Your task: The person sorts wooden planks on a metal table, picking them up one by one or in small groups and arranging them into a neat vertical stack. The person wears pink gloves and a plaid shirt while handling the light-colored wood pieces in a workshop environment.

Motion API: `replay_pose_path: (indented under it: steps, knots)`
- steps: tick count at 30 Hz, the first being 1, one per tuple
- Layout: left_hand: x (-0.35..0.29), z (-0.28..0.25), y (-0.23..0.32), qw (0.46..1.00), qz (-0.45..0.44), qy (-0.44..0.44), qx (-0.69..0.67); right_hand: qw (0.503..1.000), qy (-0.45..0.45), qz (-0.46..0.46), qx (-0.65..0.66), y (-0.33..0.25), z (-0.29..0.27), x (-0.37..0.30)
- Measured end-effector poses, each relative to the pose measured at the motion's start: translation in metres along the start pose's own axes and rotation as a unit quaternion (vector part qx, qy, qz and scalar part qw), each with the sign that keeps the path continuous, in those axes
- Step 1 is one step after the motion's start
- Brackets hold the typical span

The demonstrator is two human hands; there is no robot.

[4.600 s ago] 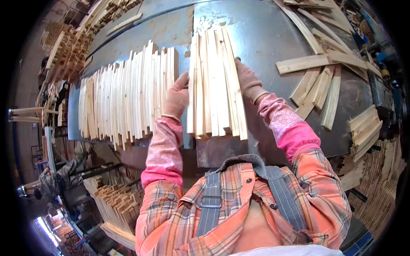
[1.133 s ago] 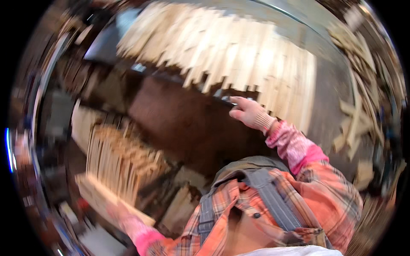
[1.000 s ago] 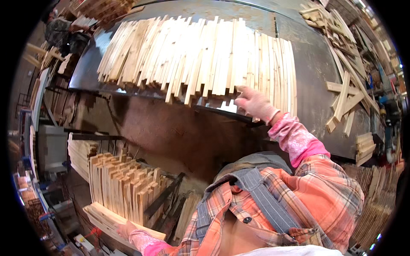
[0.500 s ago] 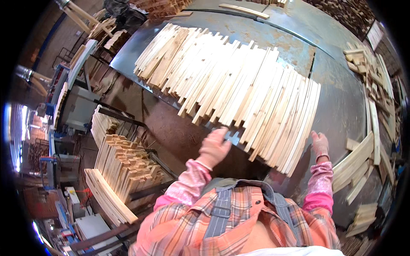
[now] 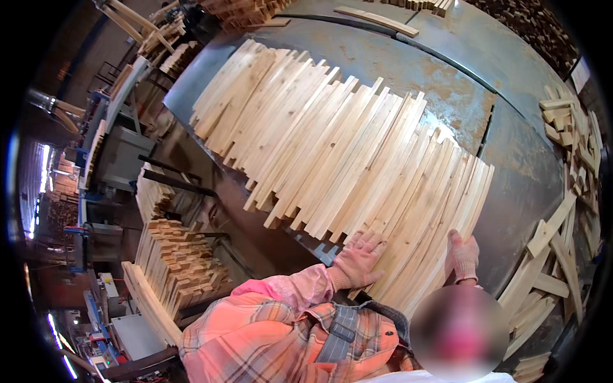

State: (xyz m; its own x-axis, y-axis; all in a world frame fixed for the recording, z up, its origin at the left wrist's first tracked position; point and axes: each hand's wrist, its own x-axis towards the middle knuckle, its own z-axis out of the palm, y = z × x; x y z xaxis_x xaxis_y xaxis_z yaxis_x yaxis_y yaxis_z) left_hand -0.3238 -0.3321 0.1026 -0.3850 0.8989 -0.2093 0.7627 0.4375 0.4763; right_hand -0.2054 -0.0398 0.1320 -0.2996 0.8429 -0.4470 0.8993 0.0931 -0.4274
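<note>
A wide row of pale wooden strips [image 5: 319, 140] lies side by side on a metal-topped table [image 5: 415, 64], their ends uneven. My left hand [image 5: 359, 258], in a light glove with a knitted cuff, lies flat on the near ends of the strips toward the right, its fingers spread. At the row's right edge, my right hand [image 5: 463, 256] rests against the outermost strips, thumb apart from the fingers. Its fingers are partly hidden, and a blurred patch covers the forearm behind it. Neither hand is closed round a strip.
A stack of strips [image 5: 182, 262] stands on a rack at my left. Loose offcuts and boards [image 5: 543, 268] are heaped along the right side. One single strip [image 5: 377, 20] lies far back on the table. Machines [image 5: 115, 159] stand further left.
My left hand has moved right and come down onto the strips. My right hand has come in against the row's right edge. The view has shifted, and the row appears nearer my body.
</note>
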Motion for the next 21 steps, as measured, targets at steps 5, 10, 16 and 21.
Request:
replay_pose_path:
  steps: [5, 10, 16, 21]
  knots:
    - [0.002, 0.009, -0.001, 0.999, -0.005, 0.036, -0.011, 0.998, -0.016, -0.006, 0.057, 0.012, 0.004, 0.004]
    - [-0.005, -0.005, 0.031, 0.992, -0.119, 0.045, 0.005, 0.990, -0.078, -0.067, 0.094, 0.036, 0.021, 0.023]
    - [-0.015, 0.038, 0.097, 0.989, -0.086, 0.121, -0.011, 0.978, -0.095, -0.172, 0.066, 0.040, 0.035, 0.020]
    - [0.011, 0.081, 0.156, 0.986, -0.082, 0.128, 0.063, 0.948, -0.228, -0.210, 0.065, 0.028, 0.052, 0.015]
